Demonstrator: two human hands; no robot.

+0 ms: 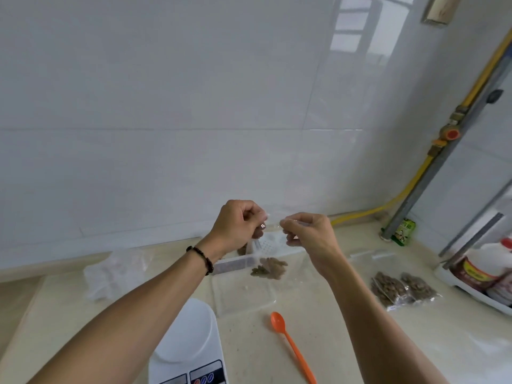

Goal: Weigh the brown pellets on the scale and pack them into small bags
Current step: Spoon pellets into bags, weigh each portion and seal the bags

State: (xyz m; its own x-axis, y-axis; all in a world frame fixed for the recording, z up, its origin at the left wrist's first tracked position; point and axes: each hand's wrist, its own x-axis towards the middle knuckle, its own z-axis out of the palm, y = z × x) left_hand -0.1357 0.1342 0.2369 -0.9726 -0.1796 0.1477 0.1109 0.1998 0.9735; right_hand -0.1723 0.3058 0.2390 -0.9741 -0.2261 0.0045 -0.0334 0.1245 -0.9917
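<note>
Both hands are raised above a pale counter, holding a small clear bag [270, 250] up by its top edge. The left hand [238, 225] pinches one top corner with fingers curled tight; the right hand [307, 234] pinches the other corner between thumb and fingertips, its remaining fingers loosely folded. The two pinches sit near each other with the bag's mouth stretched between them, which suggests the mouth is being pressed closed along its seal, though the strip itself is too faint to make out. A clump of brown pellets [270, 268] hangs in the bottom of the bag, directly below the hands; holding it upright likely keeps the pellets settled clear of the opening. Behind and below the left hand sits a clear tub [234, 264] with more pellets. Below the bag lies an empty clear tray [243, 295], and nearer the person than that, a white scale [188, 339] and an orange spoon [292, 345]. Well to the right of the right hand lie two filled bags [401, 291], set aside as apparently finished, with spare empty bags [371, 254] just beyond them.
</note>
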